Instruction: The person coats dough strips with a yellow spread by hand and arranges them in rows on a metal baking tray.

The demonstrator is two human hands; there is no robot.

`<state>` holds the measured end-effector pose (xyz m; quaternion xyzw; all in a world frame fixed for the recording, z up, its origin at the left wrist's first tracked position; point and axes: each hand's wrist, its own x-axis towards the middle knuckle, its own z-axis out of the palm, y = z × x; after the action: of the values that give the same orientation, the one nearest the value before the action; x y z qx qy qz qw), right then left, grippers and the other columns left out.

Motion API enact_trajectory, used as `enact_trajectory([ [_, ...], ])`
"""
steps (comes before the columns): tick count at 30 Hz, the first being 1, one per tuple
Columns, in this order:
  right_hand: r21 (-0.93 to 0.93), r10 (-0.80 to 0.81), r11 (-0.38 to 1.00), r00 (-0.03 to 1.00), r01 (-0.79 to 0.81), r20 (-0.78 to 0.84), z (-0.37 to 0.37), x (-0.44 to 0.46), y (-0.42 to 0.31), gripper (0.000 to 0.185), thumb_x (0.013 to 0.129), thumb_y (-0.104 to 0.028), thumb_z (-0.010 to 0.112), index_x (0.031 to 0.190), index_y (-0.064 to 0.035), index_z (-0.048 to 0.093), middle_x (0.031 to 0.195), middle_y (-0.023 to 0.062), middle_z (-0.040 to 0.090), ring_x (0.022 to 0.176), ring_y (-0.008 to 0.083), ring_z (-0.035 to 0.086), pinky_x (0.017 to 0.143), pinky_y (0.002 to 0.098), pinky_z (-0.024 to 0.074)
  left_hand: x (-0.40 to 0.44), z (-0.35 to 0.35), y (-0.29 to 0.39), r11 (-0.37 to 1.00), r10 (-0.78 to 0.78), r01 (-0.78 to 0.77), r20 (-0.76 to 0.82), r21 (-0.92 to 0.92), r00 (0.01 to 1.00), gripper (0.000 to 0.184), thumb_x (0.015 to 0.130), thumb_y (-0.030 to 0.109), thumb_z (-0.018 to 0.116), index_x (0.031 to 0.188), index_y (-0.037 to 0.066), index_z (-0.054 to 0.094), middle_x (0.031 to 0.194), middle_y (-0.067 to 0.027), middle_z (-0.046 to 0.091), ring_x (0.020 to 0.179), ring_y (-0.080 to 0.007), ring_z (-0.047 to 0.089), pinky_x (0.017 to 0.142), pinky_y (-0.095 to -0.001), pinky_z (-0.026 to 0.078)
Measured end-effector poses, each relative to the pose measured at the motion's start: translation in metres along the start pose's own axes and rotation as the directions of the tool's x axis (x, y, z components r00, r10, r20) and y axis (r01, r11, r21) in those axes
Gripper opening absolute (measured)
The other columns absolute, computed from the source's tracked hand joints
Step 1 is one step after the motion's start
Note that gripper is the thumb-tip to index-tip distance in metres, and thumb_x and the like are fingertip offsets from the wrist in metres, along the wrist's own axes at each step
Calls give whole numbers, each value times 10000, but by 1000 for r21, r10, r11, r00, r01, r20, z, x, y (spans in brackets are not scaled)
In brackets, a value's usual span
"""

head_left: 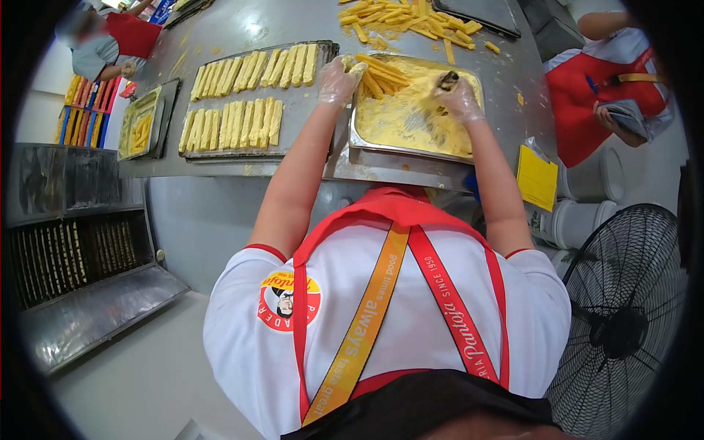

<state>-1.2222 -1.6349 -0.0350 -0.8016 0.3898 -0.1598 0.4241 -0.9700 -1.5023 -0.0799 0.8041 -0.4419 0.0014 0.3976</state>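
Note:
In clear plastic gloves, both my hands work at a metal tray (412, 152) of pale yellow cream (400, 121). My left hand (339, 82) is at the tray's upper left edge, fingers curled and smeared with cream beside a pile of yellow sticks (381, 73); what they pinch, if anything, is hidden. Over the cream's right side, my right hand (460, 101) is closed around a dark-handled tool (448, 79); the area below it is blurred. To the left, a flat baking tray (231, 105) bears two rows of cream-coated sticks (249, 123).
Loose yellow sticks (411, 16) lie beyond the tray. A smaller tray (151, 110) is at the table's left. Two people in red aprons stand at far left and right (598, 95). A fan (620, 330) and white buckets (579, 220) are right; an open metal oven (77, 257) is left.

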Motion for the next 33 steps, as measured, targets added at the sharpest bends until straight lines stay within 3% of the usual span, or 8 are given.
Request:
enact_trajectory([
  [5,-346,-437,822,891,452,127,15,-15,3,324,742,-120,712,1032,3,639,991,218,658,935,358,629,838,401,504,16,5,-6,984,-175,179,192,-3,966,438,774,389,726,932,-14,663,948,-222,672,864,-370,652,789,-429,503],
  [10,157,-23,987,998,31,-51,-9,-2,26,251,755,-118,705,971,-1,652,935,188,666,891,305,647,817,358,512,-18,-34,5,881,-173,270,266,-388,948,236,767,178,704,942,20,708,751,-120,694,633,-168,659,614,-316,520],
  [13,-461,-310,870,922,176,-232,-20,-13,19,232,749,-107,714,951,-5,660,922,132,680,874,245,650,814,336,509,-39,-53,20,913,-60,144,224,-381,973,220,772,179,701,934,31,721,790,-121,705,659,-181,664,633,-329,523],
  [17,46,-175,985,957,169,232,-25,-38,24,228,767,-97,719,987,-59,669,916,119,682,824,248,656,755,352,525,-67,-75,66,985,-5,40,205,-165,979,238,775,198,704,957,47,726,845,-153,703,769,-304,667,713,-390,522],
  [22,-481,-133,876,937,-41,-322,-30,-32,5,279,736,-151,787,939,-11,657,880,63,682,832,182,652,734,354,521,-79,-22,68,991,60,-32,221,-128,973,138,715,146,693,817,56,679,828,-176,665,816,-376,623,722,-452,490],
  [26,613,17,777,969,143,-247,-1,-37,5,263,784,-102,733,1010,-12,633,885,89,674,792,202,663,709,320,536,-77,19,48,964,235,-206,170,-170,957,168,713,88,655,882,78,655,828,-173,650,816,-394,608,727,-471,484],
  [29,766,157,637,987,-88,-17,7,-33,2,275,789,-58,726,1033,8,618,914,74,667,779,185,662,682,295,536,-78,15,56,983,145,-120,194,-136,970,190,715,82,658,905,89,652,828,-169,652,817,-393,608,722,-475,482],
  [33,3,120,992,945,-125,-303,-8,-29,0,269,800,-60,724,1040,1,619,917,95,664,777,185,663,674,278,548,-74,18,52,979,168,-140,195,-151,966,184,717,82,662,900,88,651,827,-170,650,816,-390,608,717,-470,483],
])
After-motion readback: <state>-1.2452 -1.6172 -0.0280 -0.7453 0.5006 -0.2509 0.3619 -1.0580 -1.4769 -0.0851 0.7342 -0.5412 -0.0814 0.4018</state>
